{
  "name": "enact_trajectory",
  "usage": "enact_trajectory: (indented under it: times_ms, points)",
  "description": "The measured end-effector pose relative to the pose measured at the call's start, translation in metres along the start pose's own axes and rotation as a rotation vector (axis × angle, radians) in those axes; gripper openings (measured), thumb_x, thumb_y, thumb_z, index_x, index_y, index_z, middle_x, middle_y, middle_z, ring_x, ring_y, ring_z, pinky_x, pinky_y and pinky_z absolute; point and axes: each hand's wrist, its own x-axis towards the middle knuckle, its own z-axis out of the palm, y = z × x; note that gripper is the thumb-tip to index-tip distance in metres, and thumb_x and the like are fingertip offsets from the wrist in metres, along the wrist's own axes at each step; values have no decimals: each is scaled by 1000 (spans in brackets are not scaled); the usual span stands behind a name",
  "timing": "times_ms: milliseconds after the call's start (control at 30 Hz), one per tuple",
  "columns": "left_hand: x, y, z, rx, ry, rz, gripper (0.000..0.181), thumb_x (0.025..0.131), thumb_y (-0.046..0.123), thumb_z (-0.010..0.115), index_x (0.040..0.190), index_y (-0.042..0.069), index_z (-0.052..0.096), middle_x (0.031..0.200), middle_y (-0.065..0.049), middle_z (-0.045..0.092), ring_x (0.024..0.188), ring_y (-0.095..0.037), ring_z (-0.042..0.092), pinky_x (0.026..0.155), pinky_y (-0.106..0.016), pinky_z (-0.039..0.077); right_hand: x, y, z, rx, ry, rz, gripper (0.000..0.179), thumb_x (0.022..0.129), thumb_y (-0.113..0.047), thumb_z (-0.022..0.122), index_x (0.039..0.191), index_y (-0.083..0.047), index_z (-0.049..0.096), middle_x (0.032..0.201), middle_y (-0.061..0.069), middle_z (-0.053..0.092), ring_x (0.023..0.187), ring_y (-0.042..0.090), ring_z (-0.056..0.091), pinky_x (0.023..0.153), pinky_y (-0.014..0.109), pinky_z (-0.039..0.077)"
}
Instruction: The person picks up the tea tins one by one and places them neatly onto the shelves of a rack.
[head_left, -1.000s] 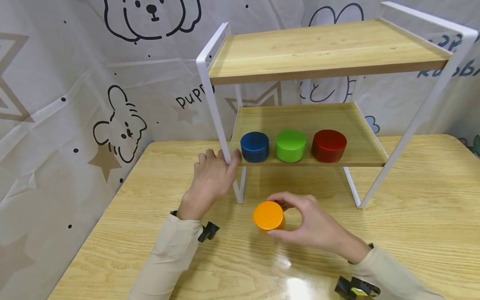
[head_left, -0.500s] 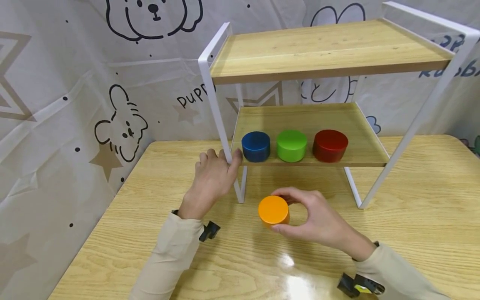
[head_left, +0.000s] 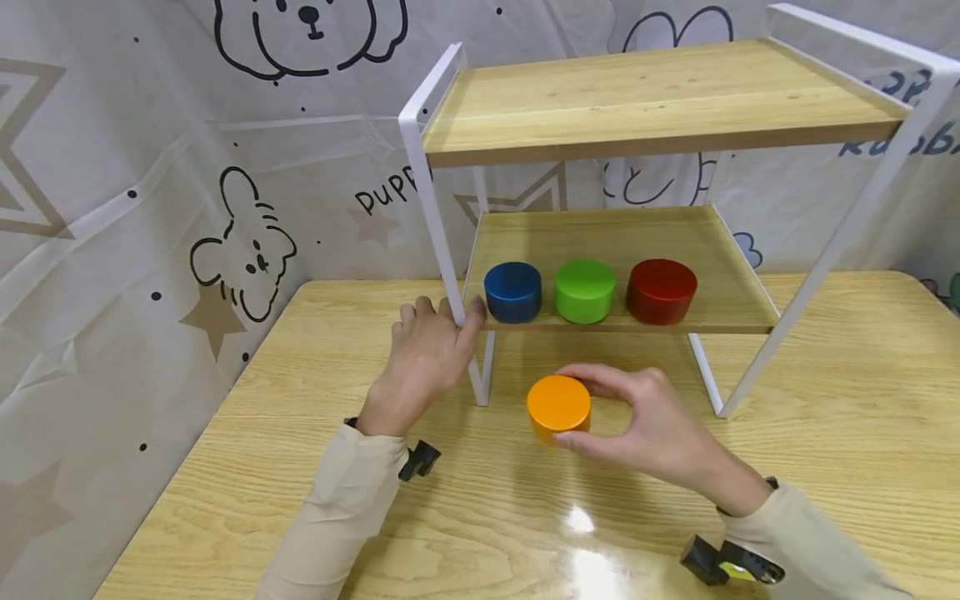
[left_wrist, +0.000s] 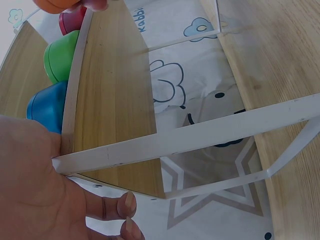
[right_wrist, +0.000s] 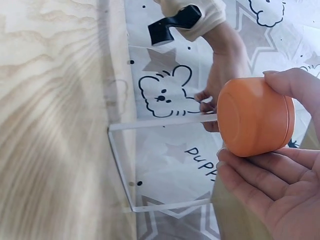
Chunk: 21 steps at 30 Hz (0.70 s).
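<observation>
An orange round lidded jar (head_left: 558,408) is pinched between the thumb and fingers of my right hand (head_left: 660,425), in front of the rack and off the table. In the right wrist view, the orange jar (right_wrist: 255,117) lies on its side relative to the picture, its smooth base showing. My left hand (head_left: 423,354) holds the front left post of the two-tier rack (head_left: 660,108), thumb on the inner side. On the lower shelf, near its front edge, stand a blue jar (head_left: 513,293), a green jar (head_left: 585,292) and a red jar (head_left: 662,292) in a row.
The rack's white metal legs (head_left: 817,250) stand on a wooden table (head_left: 247,483). The upper wooden shelf hangs over the row of jars. A printed cloth (head_left: 112,250) covers the wall behind and on the left.
My right hand has raised the orange jar and moved it to the right and closer to the rack. The left hand stays on the post; the three jars on the shelf have not moved.
</observation>
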Motion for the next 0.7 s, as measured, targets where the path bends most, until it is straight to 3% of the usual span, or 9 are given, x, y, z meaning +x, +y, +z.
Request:
enact_trajectory:
  times_ms: [433, 700]
  points:
    - [0, -1, 0, -2, 5, 12, 60, 101, 50, 15, 83, 6, 51, 86, -17, 46, 82, -36, 40, 70, -42, 34, -1, -2, -6, -41, 17, 22, 54, 73, -17, 85, 121, -9, 63, 109, -2, 71, 98, 11, 67, 81, 29, 52]
    - [0, -2, -1, -1, 10, 5, 60, 101, 50, 14, 84, 6, 52, 87, -16, 45, 83, -35, 40, 69, -43, 35, 0, -2, -9, -40, 32, -8, 54, 71, -15, 86, 119, -8, 63, 109, -1, 71, 99, 13, 67, 80, 26, 52]
